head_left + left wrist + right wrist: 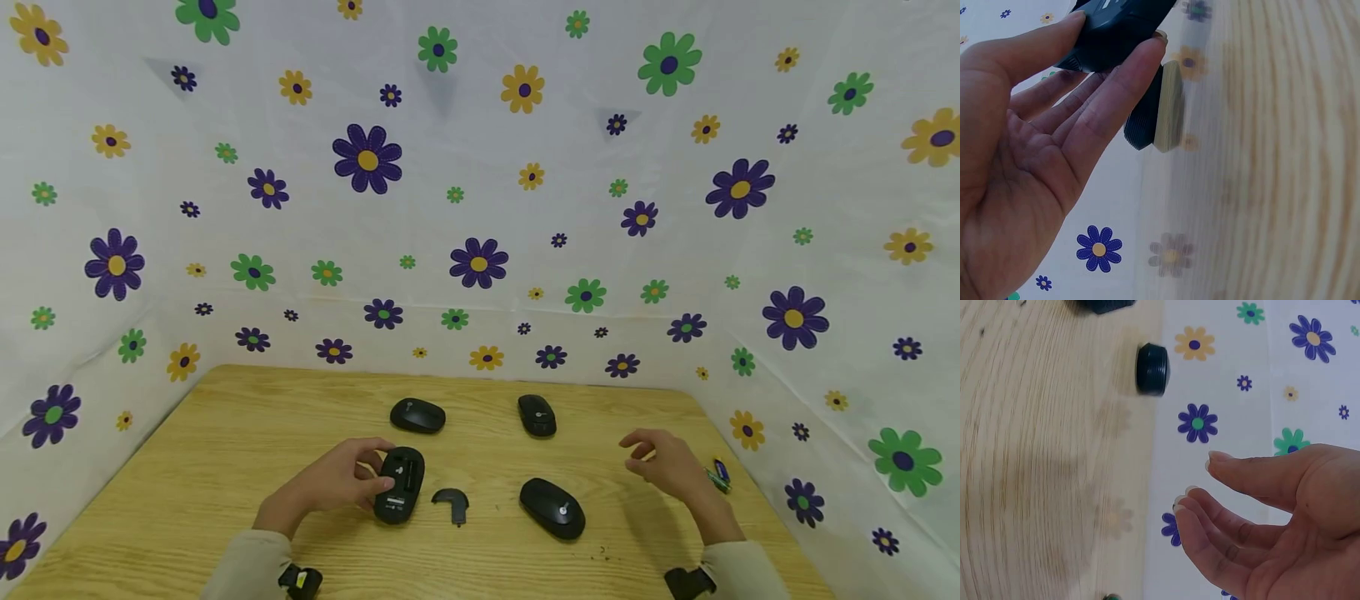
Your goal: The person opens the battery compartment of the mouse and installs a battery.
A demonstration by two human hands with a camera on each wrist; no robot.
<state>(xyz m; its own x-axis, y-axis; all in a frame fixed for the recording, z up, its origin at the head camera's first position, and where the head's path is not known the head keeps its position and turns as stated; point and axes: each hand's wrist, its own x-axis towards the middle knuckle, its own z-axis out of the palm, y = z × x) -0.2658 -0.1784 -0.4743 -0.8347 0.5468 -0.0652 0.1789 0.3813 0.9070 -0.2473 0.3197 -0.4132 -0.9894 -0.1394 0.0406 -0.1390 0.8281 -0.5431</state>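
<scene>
My left hand (341,475) grips a black computer mouse (408,493) by its left side, thumb across its upturned underside. A long open battery slot shows in that underside. Just right of the mouse, a small dark battery cover (452,502) lies on the table. My right hand (663,465) hovers over the table's right side, holding nothing, its fingers loosely bent and the thumb apart from them in the right wrist view. Near that hand's wrist lie a green battery (717,481) and a blue battery (722,468), partly hidden by the arm.
Three more black mice lie on the wooden table (300,400): one back left (417,416), one back right (537,416) and one in front (552,508). Dark specks dot the wood near the front. A white flowered cloth (420,225) hangs around the back and sides.
</scene>
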